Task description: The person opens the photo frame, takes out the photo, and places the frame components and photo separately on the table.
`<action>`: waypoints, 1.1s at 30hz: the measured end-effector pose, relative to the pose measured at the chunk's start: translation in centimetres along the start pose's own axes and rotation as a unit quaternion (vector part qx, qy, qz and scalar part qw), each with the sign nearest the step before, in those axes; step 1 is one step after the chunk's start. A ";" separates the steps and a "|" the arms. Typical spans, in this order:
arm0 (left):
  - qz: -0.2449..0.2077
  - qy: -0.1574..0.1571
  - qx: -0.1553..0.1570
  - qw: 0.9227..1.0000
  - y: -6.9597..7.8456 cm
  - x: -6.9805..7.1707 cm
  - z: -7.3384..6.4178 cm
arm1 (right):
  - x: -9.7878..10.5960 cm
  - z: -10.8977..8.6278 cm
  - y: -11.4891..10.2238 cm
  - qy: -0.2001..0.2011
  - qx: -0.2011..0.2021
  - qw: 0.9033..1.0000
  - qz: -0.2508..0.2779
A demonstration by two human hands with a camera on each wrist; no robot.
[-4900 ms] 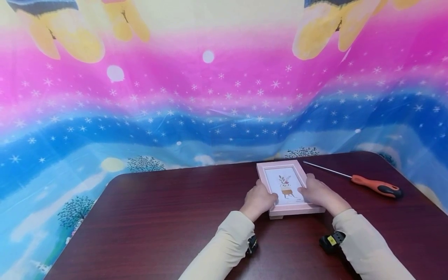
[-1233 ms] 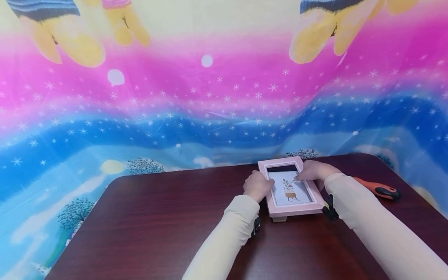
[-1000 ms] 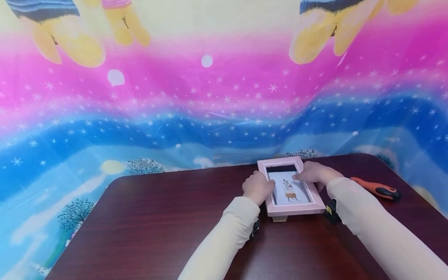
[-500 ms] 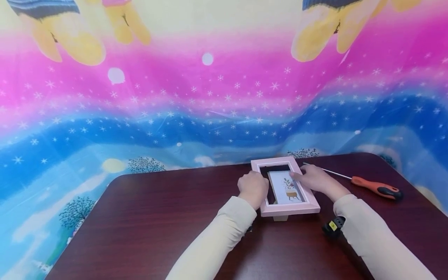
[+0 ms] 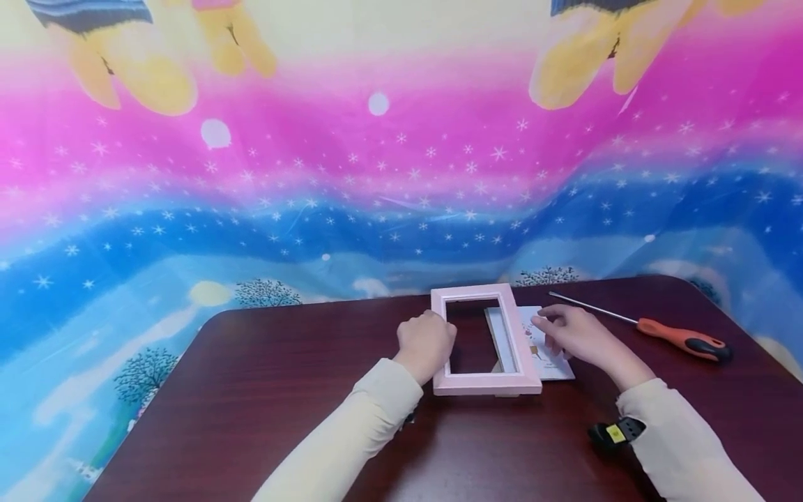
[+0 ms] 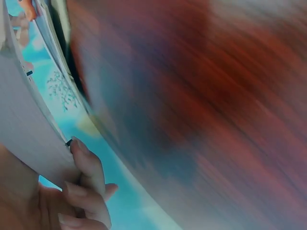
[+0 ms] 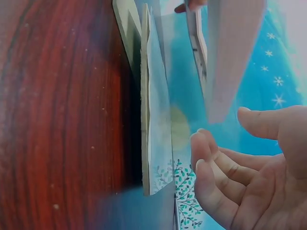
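Observation:
My left hand (image 5: pixel 426 341) grips the left side of a pink picture frame (image 5: pixel 486 382), its fingers curled round the edge in the left wrist view. Through the frame's opening shows bare table and the edge of a backing board with a flower-pot print (image 5: pixel 552 367). The frame hangs above that board, apart from it in the right wrist view, where the board's edge (image 7: pixel 145 120) sits close over the table. Right of the frame, my right hand (image 5: pixel 580 338) hovers near the print with fingers loosely bent and nothing held. A pale leg (image 7: pixel 127 24) shows beneath the board.
A screwdriver with an orange and black handle (image 5: pixel 680 341) lies at the right of the dark red table (image 5: pixel 282 390), its tip pointing toward the back edge. A patterned cloth (image 5: pixel 314 230) hangs behind the table.
The pink frame has come off the print and board and moved left in my left hand. The print now lies partly outside the frame. My right hand has let go of the frame's right side.

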State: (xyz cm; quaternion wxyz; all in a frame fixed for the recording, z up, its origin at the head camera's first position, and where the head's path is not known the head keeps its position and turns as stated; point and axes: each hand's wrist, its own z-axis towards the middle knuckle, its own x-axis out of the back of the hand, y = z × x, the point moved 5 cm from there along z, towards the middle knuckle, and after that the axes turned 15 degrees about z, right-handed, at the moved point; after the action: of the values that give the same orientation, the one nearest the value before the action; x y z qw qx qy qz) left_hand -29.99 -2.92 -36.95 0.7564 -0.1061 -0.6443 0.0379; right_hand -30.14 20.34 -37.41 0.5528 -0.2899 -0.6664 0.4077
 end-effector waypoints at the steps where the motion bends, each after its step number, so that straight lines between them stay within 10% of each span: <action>1: 0.003 0.001 -0.001 1.000 -0.5 -0.1 -0.1 | 0.0 -0.1 0.0 0.003 0.002 1.000 -0.003; 33: -0.030 -0.070 0.083 0.994 -14.8 -3.0 -4.0 | -0.8 -0.9 -1.1 -0.007 0.022 1.000 -0.009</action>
State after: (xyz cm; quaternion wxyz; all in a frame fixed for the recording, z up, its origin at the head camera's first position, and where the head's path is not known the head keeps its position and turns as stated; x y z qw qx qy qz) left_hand -27.71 -18.38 -37.38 0.7165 -0.0202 -0.6932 0.0756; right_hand -29.04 19.36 -36.79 0.5585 -0.2686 -0.6637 0.4189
